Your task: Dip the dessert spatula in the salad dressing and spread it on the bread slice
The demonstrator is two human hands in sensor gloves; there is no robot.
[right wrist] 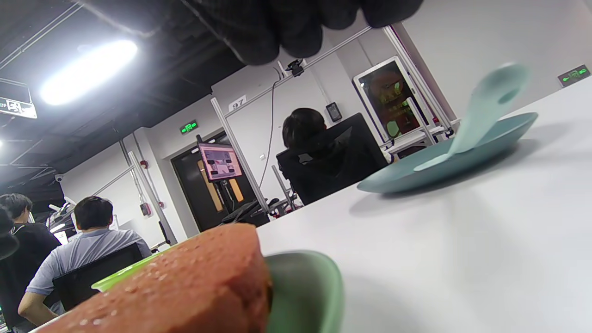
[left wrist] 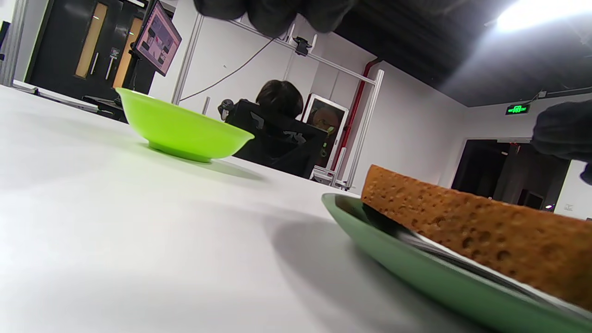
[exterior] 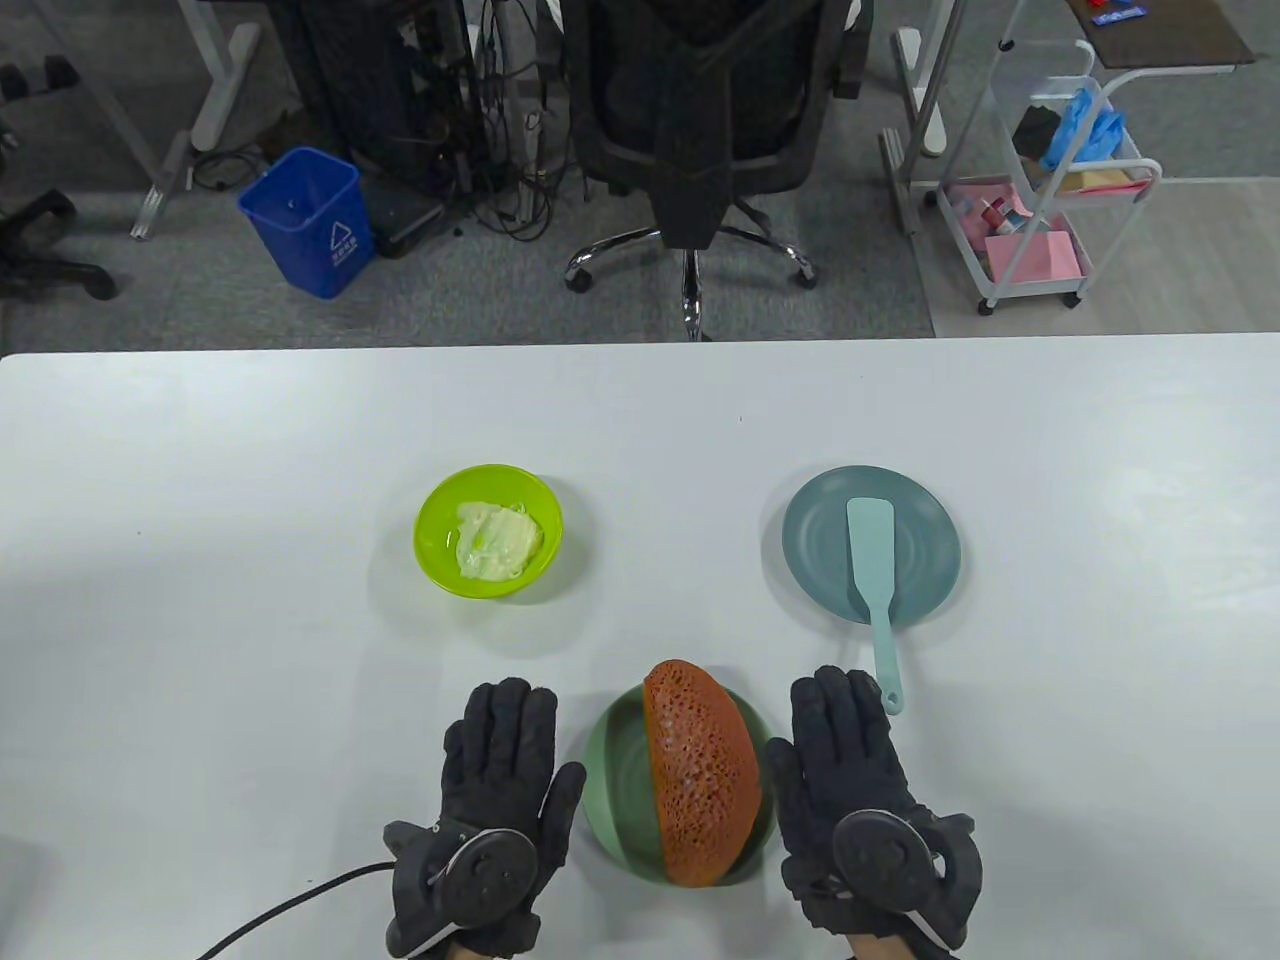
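A brown bread slice (exterior: 700,772) lies on a green plate (exterior: 612,770) at the table's near middle; both show in the left wrist view (left wrist: 485,231) and right wrist view (right wrist: 185,286). A lime bowl (exterior: 489,532) with pale salad dressing (exterior: 497,540) stands at the left. A light blue spatula (exterior: 872,590) lies on a grey-blue plate (exterior: 830,520) at the right, its handle over the near rim. My left hand (exterior: 500,760) rests flat left of the green plate, holding nothing. My right hand (exterior: 845,745) rests flat right of it, fingertips close to the spatula handle's end.
The white table (exterior: 250,600) ends at a far edge with an office chair (exterior: 700,120), a blue bin (exterior: 308,220) and a wire cart (exterior: 1050,190) on the floor beyond. A cable (exterior: 300,895) runs from my left wrist.
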